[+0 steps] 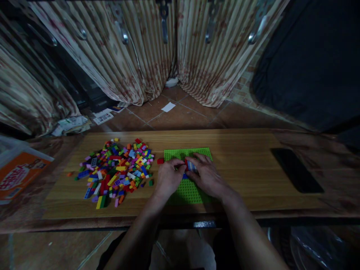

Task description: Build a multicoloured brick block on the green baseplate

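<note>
A green studded baseplate (194, 193) lies on the wooden board in front of me. Near its middle stands a small group of blue and red toy bricks (191, 166), partly covered by my fingers. My right hand (207, 175) reaches around this group, its thumb on the near side and fingers on the far side. My left hand (169, 175) is just left of the bricks, thumb and forefinger pinched together. What lies between those fingertips is hidden. A loose red brick (160, 161) sits beside the baseplate's left edge.
A wide pile of mixed toy bricks (119, 168) covers the board's left part. A dark flat phone-like slab (296, 170) lies on the right of the wooden board (242, 150). At far left stands a clear plastic box (21, 170) with an orange label.
</note>
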`<state>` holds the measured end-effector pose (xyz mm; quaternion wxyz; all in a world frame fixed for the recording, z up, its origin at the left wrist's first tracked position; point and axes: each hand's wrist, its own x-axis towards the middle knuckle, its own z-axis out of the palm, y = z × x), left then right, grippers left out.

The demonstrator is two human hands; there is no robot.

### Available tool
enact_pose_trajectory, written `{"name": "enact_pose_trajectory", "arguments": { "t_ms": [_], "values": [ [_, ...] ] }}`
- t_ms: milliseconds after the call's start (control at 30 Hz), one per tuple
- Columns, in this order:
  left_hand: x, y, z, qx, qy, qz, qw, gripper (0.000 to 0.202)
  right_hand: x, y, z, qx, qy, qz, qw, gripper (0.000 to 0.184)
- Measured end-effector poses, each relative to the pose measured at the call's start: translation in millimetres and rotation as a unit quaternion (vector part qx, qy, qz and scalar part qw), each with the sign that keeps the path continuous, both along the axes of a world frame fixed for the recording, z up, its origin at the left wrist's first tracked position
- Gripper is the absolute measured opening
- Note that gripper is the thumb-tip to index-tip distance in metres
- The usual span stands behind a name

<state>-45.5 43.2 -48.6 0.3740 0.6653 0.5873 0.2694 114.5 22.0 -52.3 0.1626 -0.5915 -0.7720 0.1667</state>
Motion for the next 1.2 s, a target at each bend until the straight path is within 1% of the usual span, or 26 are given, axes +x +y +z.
{"name": "enact_pose_trajectory", "arguments": {
  "t_ms": [333, 467, 600, 1000, 1100, 1200],
  "values": [
    [5, 0, 0.7, -0.003, 0.009, 0.029, 1.000, 0.014, 0, 0, 2.9, -0.004, 0.018, -0.001, 1.000, 0.052],
    [6, 0, 0.6, -0.015, 0.000, 0.038, 0.999, 0.013, -1, 0, 3.9, 0.000, 0.035, -0.005, 0.999, 0.047],
    [6, 0, -0.2, -0.009, -0.006, 0.032, 0.999, 0.014, -2, 1, 4.2, -0.002, 0.038, -0.007, 0.999, 0.042],
    [7, 1, 0.9, -0.020, -0.002, 0.039, 0.999, 0.014, -6, -1, 4.6, 0.009, 0.072, -0.005, 0.997, 0.041],
    [8, 3, 2.1, -0.027, 0.012, 0.041, 0.999, 0.015, -8, 0, 6.3, 0.007, 0.059, -0.013, 0.998, 0.040],
    [9, 6, 2.4, -0.035, 0.026, 0.043, 0.998, 0.015, -11, 2, 8.9, -0.003, 0.026, -0.023, 0.999, 0.040]
  ]
}}
